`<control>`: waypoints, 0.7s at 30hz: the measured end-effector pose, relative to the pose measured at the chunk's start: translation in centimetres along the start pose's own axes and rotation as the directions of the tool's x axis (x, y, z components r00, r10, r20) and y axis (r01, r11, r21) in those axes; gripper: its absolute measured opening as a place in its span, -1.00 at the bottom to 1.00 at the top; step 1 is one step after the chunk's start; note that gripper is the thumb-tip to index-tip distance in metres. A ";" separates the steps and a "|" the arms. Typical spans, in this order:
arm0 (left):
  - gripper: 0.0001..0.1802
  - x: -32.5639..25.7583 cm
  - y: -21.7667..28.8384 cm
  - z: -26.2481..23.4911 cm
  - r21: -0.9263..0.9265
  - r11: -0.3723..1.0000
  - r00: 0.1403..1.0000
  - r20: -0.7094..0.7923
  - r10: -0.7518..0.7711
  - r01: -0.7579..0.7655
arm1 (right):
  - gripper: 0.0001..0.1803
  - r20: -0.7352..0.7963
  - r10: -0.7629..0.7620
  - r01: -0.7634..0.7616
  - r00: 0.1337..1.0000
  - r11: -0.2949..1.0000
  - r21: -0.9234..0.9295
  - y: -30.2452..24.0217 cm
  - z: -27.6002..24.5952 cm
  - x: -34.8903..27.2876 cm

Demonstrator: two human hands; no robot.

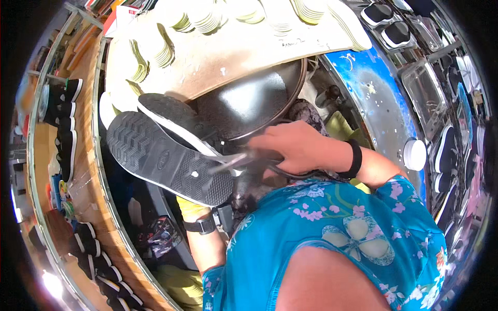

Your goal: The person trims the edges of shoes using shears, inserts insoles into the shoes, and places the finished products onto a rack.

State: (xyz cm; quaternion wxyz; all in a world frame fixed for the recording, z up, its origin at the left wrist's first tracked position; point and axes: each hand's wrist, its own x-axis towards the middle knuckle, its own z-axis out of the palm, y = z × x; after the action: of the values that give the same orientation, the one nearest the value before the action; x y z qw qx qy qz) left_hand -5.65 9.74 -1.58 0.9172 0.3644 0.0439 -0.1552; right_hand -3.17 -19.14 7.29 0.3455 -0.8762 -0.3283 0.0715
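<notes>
A black shoe sole (171,158) with a ridged tread and white edging faces up at the left centre, a small white spot near its heel. Behind it lies a second black shoe (176,114) with a white sidewall. My left hand (191,208), in a yellow glove, holds the near shoe from beneath; its fingers are hidden by the sole. My right hand (296,147) is closed around the dark handles of scissors (228,163). Their metal blades, smeared by motion, point left across the heel of the near sole.
Beyond my hands, a pale board (228,57) carries stacks of light insole-shaped pieces. A round dark pan-like seat (249,98) sits below its edge. A blue worn surface (371,88) with a white round lid (415,155) is at right. Black shoes (67,145) line the left shelf.
</notes>
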 end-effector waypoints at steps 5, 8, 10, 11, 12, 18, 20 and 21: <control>-0.44 1.2 -1.1 2.1 -0.063 0.998 1.000 -0.007 -0.025 0.025 | -0.45 0.020 -0.071 0.072 0.997 0.992 -0.099 0.3 -0.1 1.0; -0.44 1.5 -0.9 3.7 -0.102 0.994 0.999 -0.009 -0.031 0.030 | -0.47 0.044 -0.090 0.096 0.995 0.981 -0.171 1.0 0.6 0.5; -0.44 2.1 -0.5 4.8 -0.128 0.991 0.999 -0.005 -0.039 0.038 | -0.47 0.051 -0.108 0.117 0.993 0.965 -0.235 2.0 1.4 -0.1; -0.44 2.6 -0.2 5.3 -0.141 0.989 0.999 -0.003 -0.047 0.046 | -0.47 0.060 -0.071 0.079 0.996 0.987 -0.140 2.6 1.8 -0.3; -0.44 3.1 0.1 5.9 -0.011 1.000 0.993 -0.112 -0.020 0.018 | -0.48 0.071 -0.032 0.035 0.997 0.998 -0.047 3.0 1.8 -0.6; -0.73 9.1 0.8 5.6 0.976 0.213 0.849 -0.082 0.522 -0.037 | -0.52 -0.147 0.259 -0.205 0.955 0.929 0.308 5.9 2.8 -2.7; -0.63 9.9 0.1 4.9 0.936 -0.353 0.828 0.205 0.522 -0.009 | -0.52 -0.123 0.517 -0.395 0.847 0.768 0.504 5.8 1.4 -2.7; -0.62 10.2 0.1 4.7 0.932 -0.364 0.821 0.210 0.531 -0.003 | -0.52 -0.122 0.522 -0.399 0.844 0.764 0.508 5.9 1.2 -2.4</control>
State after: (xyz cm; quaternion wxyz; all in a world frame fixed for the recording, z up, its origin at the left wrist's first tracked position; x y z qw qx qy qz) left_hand 3.92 3.98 -0.04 0.2381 0.9556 -0.0352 0.1699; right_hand -2.37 -23.20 2.29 0.5551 -0.8230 -0.0268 0.1173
